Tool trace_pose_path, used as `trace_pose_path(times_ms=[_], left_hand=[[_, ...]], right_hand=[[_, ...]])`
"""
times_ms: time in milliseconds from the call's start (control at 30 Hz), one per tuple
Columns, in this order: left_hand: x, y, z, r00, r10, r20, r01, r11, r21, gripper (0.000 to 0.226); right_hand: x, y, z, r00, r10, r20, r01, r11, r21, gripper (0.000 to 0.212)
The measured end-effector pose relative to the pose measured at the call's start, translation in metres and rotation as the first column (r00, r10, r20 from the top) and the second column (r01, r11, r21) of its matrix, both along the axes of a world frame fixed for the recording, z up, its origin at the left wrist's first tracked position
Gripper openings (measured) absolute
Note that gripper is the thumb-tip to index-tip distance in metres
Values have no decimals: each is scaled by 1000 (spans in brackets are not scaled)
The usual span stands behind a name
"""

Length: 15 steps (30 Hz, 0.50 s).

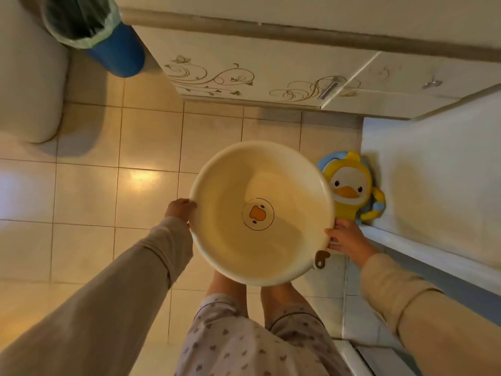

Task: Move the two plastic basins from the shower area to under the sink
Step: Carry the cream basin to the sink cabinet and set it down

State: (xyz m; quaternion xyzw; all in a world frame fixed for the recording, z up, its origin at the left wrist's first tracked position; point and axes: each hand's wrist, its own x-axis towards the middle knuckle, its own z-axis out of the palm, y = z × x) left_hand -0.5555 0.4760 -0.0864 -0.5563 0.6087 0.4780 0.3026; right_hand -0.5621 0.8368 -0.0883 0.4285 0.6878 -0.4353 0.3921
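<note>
A round cream plastic basin (230, 185) with a duck face printed on its bottom hangs level above the tiled floor in front of my legs. My left hand (180, 208) grips its left rim. My right hand (345, 237) grips its right rim, close to a small brown hanging tab (321, 258). The basin looks empty. The sink cabinet (244, 66) with swirl decals stands ahead, its doors closed. I see only this one basin; whether another is stacked under it, I cannot tell.
A yellow duck-shaped plastic item (349, 185) leans against the white shower wall (433, 164) on the right. A blue bin (116, 52) with a green liner stands at the upper left beside a white toilet (29, 85). A low shower ledge (423, 264) runs along the right.
</note>
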Motion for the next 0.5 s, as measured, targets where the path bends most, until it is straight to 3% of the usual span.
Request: trace_pose_path(times_ms=[200,500], left_hand=[[-5,-2,-125,998,-15,59,14,1000,18,38],[-81,-6,-323,995,-89,-37,87,994,-64,42]], right_hand=[[-16,-3,-126,998,13,60,-17,998,59,41],[-75,-17,-343,998,-25,-65,28,999,40,39]])
